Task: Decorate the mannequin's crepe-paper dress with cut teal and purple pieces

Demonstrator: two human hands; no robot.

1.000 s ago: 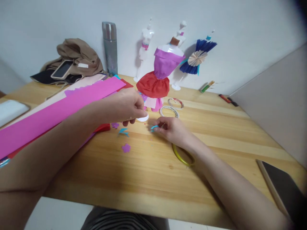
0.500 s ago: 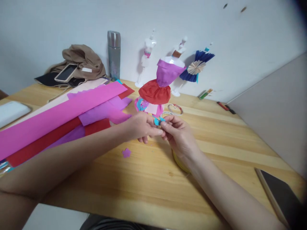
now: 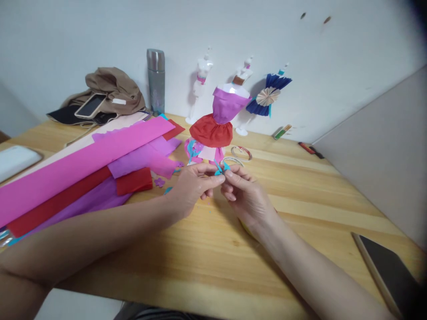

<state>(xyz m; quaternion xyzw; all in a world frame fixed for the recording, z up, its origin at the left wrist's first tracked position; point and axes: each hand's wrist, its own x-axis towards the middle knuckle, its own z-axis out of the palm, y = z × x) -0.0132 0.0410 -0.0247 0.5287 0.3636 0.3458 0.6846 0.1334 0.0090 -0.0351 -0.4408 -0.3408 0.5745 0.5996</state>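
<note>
A small blue paper cut-out (image 3: 222, 168) is pinched between my left hand (image 3: 190, 186) and my right hand (image 3: 245, 195), which meet fingertip to fingertip above the wooden table (image 3: 300, 186). Both hands have their fingers closed on it. Just behind them stands a small mannequin (image 3: 220, 120) wearing a purple paper top and red paper skirt, with pink and blue pieces at its foot. Two tape rolls (image 3: 242, 153) lie beside it. A small purple paper flower (image 3: 159, 182) rests left of my left hand.
Long sheets of pink, purple and red crepe paper (image 3: 83, 169) cover the table's left side. At the back stand a steel flask (image 3: 155, 82), two more mannequins (image 3: 203, 78), a blue paper fan (image 3: 268, 94) and a brown bag with a phone (image 3: 103, 95). A dark tablet (image 3: 390, 266) lies front right.
My left hand left the mannequin's white base and came to meet my right hand, which lifted the blue paper piece off the table. Both now pinch it together.
</note>
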